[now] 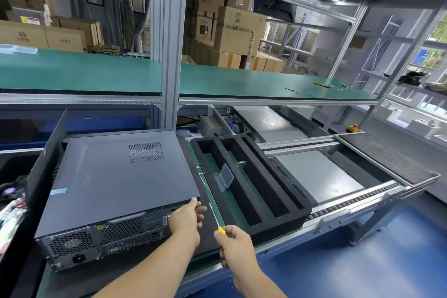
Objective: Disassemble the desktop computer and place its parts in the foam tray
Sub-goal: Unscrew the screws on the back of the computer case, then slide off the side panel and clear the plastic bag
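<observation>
A dark grey desktop computer (121, 184) lies flat on the green bench, its lid closed and its rear panel facing me. My left hand (187, 219) grips the near right rear corner of the case, thumb on the lid's edge. Just right of it, my right hand (235, 247) holds a screwdriver (216, 219) with a yellow handle, its thin shaft pointing away from me. The black foam tray (294, 210) with long slots sits right of the computer. A small clear plastic box (226, 176) stands in one slot.
A black panel (46, 164) stands upright along the computer's left side. Loose parts and cables (12, 208) lie at far left. A roller conveyor (338, 205) runs behind and right of the tray. Small screws (290, 90) and a yellow tool (321, 84) lie on the upper green shelf.
</observation>
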